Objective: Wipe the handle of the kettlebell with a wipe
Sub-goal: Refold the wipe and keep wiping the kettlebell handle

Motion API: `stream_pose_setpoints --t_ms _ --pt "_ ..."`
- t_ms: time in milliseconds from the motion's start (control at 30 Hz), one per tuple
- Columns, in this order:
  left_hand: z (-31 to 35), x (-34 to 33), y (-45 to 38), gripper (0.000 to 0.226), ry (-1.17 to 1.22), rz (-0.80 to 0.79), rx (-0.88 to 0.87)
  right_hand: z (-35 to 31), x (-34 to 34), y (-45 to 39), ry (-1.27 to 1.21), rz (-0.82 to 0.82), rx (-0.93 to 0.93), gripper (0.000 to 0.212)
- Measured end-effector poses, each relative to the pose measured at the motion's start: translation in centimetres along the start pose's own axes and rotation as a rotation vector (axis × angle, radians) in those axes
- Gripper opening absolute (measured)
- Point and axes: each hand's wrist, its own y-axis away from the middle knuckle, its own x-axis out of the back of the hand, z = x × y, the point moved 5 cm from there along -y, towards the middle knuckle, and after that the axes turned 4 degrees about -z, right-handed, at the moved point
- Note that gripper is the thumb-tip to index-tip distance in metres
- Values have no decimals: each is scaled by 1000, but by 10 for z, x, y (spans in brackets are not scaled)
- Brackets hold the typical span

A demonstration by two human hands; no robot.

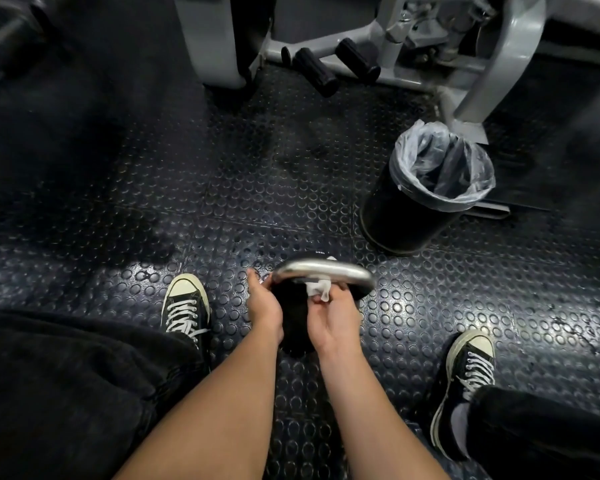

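A black kettlebell (pixel 293 323) with a shiny metal handle (pixel 323 268) stands on the studded rubber floor between my feet. My right hand (pixel 333 318) pinches a small white wipe (pixel 317 289) and holds it against the underside of the handle near its middle. My left hand (pixel 264 306) rests against the left side of the kettlebell's body, just below the handle's left end, with its fingertips hidden behind the bell.
A black bin with a clear plastic liner (pixel 430 188) stands to the far right. A grey gym machine frame (pixel 465 64) with black foot pegs (pixel 314 71) spans the back. My two sneakers (pixel 184 306) (pixel 468 368) flank the kettlebell.
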Motion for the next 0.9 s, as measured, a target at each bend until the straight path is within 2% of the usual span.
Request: stream_pose_setpoints --t_ms 100,167,367,533,700,900 --pt "-1 1 -2 89 5 -3 9 5 -7 6 83 -31 -70 36" --pt "-2 1 -2 89 0 -2 9 0 -3 6 138 -31 -96 32" --pt "0 2 1 88 7 24 4 -4 -5 -2 52 -40 -72 35" --pt "-5 5 -9 99 -6 32 12 -9 1 5 226 -59 -104 18" --pt "-8 9 -17 93 -21 62 17 -8 -6 4 90 -88 -69 29" --pt "-5 6 -11 93 -16 44 18 -13 6 -3 161 -49 -107 20"
